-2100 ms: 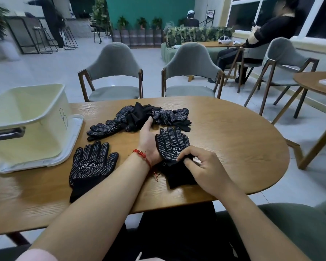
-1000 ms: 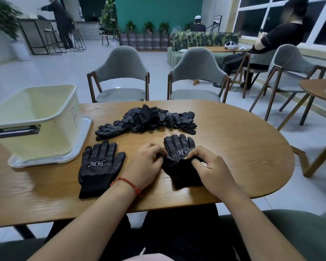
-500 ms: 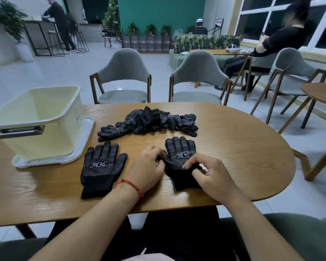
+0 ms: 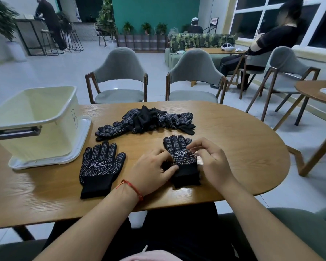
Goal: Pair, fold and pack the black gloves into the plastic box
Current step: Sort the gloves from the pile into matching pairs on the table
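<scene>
Wood-grain table (image 4: 233, 147), oval, seen from the seated side. The near edge is crossed by both forearms. Bare wood is left from the right hand (image 4: 213, 161) out to the rounded right end, and a narrow bare strip is left between the centre glove (image 4: 183, 157) and the pile of gloves (image 4: 149, 120) lying farther back.

The centre glove is laid flat, fingers pointing away, its cuff close to the near edge but fully on the table. A left glove (image 4: 100, 166) is laid flat in the same way, apart from the left hand (image 4: 152, 166), with its fingertips near the corner of the lid (image 4: 79, 144). On that lid, at the far left, the plastic box (image 4: 36, 132) is stood upright and open-topped. Two chairs (image 4: 120, 78) are drawn up at the far edge.

The left hand is set palm down, fingers bent; the centre glove's left edge above the cuff is pinched between thumb and fingertips. A red string (image 4: 132, 187) is worn at that wrist. The right hand is held at the glove's right side with fingers loosely curled, fingertips at the dotted palm's edge. Whether anything is gripped there cannot be told.
</scene>
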